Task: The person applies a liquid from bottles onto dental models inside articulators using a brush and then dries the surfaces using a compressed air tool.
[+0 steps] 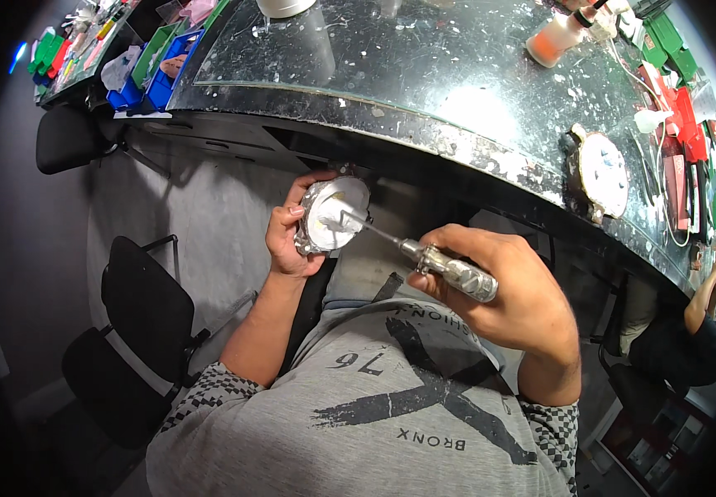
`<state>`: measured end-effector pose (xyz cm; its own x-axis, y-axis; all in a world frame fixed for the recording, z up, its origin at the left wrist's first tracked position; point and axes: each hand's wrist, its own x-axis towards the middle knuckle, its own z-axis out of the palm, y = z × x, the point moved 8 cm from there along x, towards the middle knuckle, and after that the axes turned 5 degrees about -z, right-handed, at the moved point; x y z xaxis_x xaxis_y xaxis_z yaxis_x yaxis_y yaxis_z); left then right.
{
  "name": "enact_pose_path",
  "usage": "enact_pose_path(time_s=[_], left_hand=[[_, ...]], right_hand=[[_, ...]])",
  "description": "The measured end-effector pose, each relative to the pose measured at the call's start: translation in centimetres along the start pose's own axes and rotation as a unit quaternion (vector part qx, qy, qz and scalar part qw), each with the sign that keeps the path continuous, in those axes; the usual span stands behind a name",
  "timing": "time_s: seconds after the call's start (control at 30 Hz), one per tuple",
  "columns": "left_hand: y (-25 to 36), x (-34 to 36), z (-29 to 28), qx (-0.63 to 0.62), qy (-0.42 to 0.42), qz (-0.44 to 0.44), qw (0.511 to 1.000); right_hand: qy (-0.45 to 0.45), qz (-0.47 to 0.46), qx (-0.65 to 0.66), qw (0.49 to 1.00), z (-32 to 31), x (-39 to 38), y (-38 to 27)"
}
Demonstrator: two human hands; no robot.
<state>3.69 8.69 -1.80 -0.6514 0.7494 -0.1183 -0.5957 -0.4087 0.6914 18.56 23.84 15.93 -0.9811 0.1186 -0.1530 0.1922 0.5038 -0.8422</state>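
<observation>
In my left hand (293,224) sits a round metal flask half (312,240) filled with white plaster, tilted so its face shows. The fingers wrap its rim, in front of the bench edge. My right hand (507,286) grips a silver hand tool (457,273) with a thick, worn handle and a thin shaft. Its narrow, bent tip reaches over the plaster face. Whether the tip touches the plaster I cannot tell. A similar round metal piece (602,176) with a white plaster face lies on the bench to the right.
The dark, plaster-spattered bench (391,83) curves ahead. On it stand a bottle of orange liquid (544,50) and a white container (285,7); blue bins (163,79) are at the left. Black chairs (147,298) stand to the left. Another person (677,352) is at far right.
</observation>
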Motion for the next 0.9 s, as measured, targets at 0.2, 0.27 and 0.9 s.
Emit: enact_pose_path(time_s=[0.2, 0.27, 0.9], left_hand=[[0.0, 0.2, 1.1, -0.029, -0.006, -0.014, 0.999], [-0.1, 0.2, 1.7, -0.037, -0.010, -0.024, 0.999], [-1.0, 0.2, 2.3, -0.102, -0.003, -0.045, 0.994]], right_hand=[[0.016, -0.012, 0.033, 0.999, 0.1, 0.4, -0.1], [0.024, -0.016, 0.015, 0.999, 0.3, 0.7, -0.1], [0.043, 0.011, -0.033, 0.998, -0.3, 0.0, 0.5]])
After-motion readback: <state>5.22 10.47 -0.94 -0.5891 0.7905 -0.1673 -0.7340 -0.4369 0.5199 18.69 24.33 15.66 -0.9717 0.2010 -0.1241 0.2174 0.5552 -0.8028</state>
